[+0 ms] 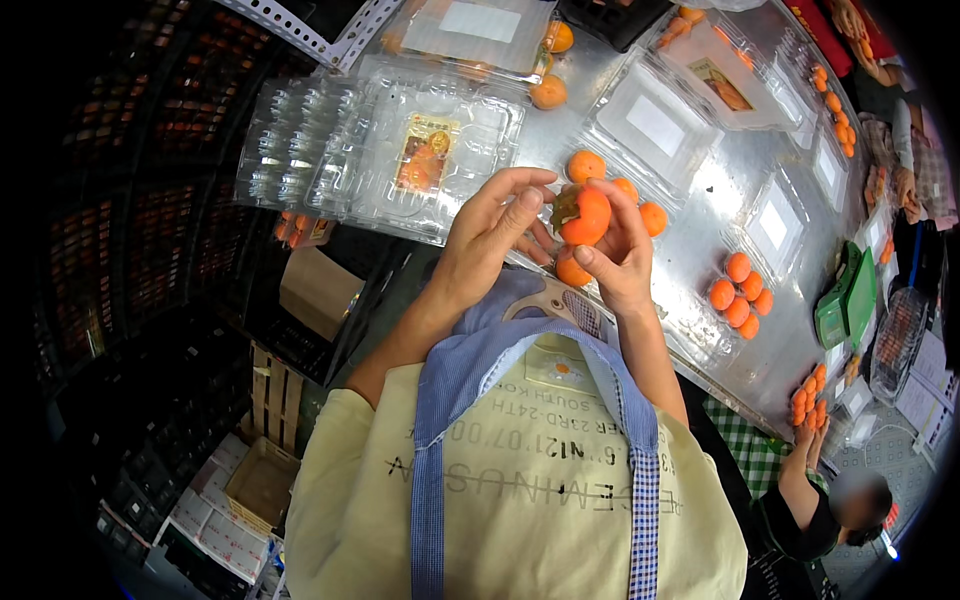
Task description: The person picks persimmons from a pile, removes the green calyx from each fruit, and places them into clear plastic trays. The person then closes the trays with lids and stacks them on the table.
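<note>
An orange persimmon [589, 215] with its green calyx facing left is held in the fingers of my right hand [626, 251]. My left hand [495, 229] is beside the calyx, thumb and fingers spread; whether a fingertip touches the fruit cannot be told. Several more persimmons lie just beyond and beneath my hands, among them one [586, 166] above the held fruit, one [653, 219] to its right and one [573, 270] below. They appear to sit in a clear plastic tray, largely hidden by my hands.
Stacked clear clamshell packs [360, 150] stand at left on the metal table [694, 259]. Other packs [652, 124] lie farther off. A tray of persimmons [739, 292] and a green scale-like device [846, 296] are at right. Co-workers [806, 480] stand around the table; dark crates [172, 225] line the left.
</note>
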`<state>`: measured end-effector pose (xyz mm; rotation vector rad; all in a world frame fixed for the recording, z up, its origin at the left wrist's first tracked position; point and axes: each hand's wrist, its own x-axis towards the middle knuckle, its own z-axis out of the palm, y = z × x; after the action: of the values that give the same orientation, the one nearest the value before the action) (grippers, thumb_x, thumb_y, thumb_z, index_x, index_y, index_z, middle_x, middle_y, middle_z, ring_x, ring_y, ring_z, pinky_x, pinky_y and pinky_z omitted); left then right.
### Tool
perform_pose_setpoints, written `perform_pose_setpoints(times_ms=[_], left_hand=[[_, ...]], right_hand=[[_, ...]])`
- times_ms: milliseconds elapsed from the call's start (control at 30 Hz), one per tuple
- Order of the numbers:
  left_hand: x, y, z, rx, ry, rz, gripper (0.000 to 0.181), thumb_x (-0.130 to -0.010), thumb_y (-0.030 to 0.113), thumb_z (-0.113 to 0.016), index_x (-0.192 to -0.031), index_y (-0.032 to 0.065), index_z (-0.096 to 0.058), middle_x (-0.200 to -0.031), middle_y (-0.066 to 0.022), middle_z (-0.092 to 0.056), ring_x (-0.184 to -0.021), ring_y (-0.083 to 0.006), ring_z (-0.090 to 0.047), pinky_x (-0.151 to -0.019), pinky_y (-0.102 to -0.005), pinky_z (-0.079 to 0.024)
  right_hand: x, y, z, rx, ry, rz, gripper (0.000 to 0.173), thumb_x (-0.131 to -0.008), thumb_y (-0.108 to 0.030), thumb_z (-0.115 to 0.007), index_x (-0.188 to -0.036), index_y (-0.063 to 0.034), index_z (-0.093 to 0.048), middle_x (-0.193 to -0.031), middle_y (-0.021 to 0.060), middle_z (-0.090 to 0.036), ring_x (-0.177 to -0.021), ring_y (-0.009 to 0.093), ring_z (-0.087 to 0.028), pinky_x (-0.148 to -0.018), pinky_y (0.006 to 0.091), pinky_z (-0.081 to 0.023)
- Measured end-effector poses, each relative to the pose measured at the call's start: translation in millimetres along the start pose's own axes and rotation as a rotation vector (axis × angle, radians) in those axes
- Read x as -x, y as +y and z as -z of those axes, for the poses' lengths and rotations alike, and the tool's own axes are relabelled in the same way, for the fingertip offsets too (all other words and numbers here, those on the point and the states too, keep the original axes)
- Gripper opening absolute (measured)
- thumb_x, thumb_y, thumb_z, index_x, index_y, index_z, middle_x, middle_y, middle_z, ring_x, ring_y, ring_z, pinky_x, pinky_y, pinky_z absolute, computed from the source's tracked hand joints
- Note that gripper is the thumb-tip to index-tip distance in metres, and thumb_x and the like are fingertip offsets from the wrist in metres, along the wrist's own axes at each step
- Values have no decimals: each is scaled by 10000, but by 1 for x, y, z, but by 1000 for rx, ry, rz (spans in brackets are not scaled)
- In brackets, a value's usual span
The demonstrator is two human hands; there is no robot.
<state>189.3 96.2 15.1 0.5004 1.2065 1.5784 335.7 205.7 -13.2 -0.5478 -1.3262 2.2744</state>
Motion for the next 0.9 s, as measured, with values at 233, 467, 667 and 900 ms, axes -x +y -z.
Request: perform_pose_setpoints(times_ms=[233, 467, 667, 900], left_hand=[[0, -5, 6, -120, 103, -114, 298, -949, 139, -542, -1197, -25, -517, -1091, -124, -583, -803, -115, -594, -662, -252, -514], [0, -5, 20, -154, 201, -228, 237, -929, 80, -557, -1142, -23, -554, -1042, -107, -607, -771, -114, -599, -642, -239, -500], [7, 0, 50, -147, 345, -332, 199, -916, 48, -572, -1104, -17, -575, -1018, -84, -616, -761, -105, -591, -631, -235, -493], [19, 4, 62, -140, 475, -432, 143, -921, 35, -553, -1052, -13, -583, -971, -84, -624, -746, -113, -575, -624, -251, -479]], right_hand=[[-2, 11, 10, -68, 53, -26, 671, -809, -87, -705, -1369, -11, -343, -1249, 159, -518, -1104, 258, -569, -816, 340, -529], [-4, 13, 20, -154, 127, -78, 575, -824, -125, -702, -1314, -5, -426, -1185, 150, -560, -1035, 251, -607, -726, 309, -541], [1, 17, 40, 850, 136, -25, 528, -724, -147, -766, -1189, -32, -541, -1013, 89, -610, -825, 161, -598, -674, 273, -506], [0, 35, 24, 1399, -134, 291, 459, -614, -157, -756, -1030, -48, -597, -871, 111, -602, -811, 287, -565, -704, 381, -443]])
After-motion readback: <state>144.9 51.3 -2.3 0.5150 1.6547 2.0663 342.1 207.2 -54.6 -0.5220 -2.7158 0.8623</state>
